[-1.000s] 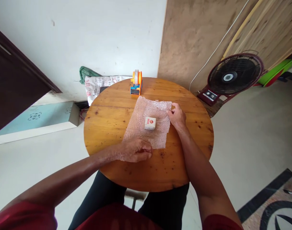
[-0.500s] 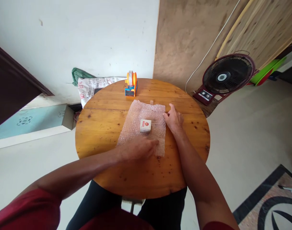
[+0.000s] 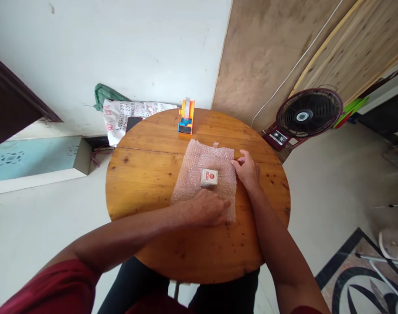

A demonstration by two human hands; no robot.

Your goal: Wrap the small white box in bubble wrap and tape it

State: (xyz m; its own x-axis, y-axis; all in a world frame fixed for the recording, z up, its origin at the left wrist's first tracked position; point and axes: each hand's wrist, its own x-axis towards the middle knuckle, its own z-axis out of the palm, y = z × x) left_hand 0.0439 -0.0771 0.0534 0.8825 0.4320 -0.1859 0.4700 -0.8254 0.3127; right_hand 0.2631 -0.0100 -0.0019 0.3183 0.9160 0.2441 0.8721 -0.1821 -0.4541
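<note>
A small white box [image 3: 209, 178] with a red label rests on a sheet of pinkish, see-through bubble wrap [image 3: 192, 174], roughly at its middle. My left hand [image 3: 210, 207] reaches across the near part of the wrap, just below the box, its index finger stretched toward the right edge. The other left fingers are partly hidden under the hand. At the wrap's upper right edge is my right hand [image 3: 247, 170], thumb touching the edge and index finger apart from it. A bit of tape [image 3: 216, 145] sticks out at the wrap's far edge.
The round wooden table [image 3: 140, 187] carries an orange and blue tape dispenser [image 3: 186, 115] near its far edge. Behind it lies a printed white sack [image 3: 115, 115] by the wall. A dark red fan [image 3: 303, 115] stands beyond the table's right side.
The view has shifted, so the table sits slightly right and lower. My left hand has moved slightly along the wrap toward its right edge; my right hand stays at that edge.
</note>
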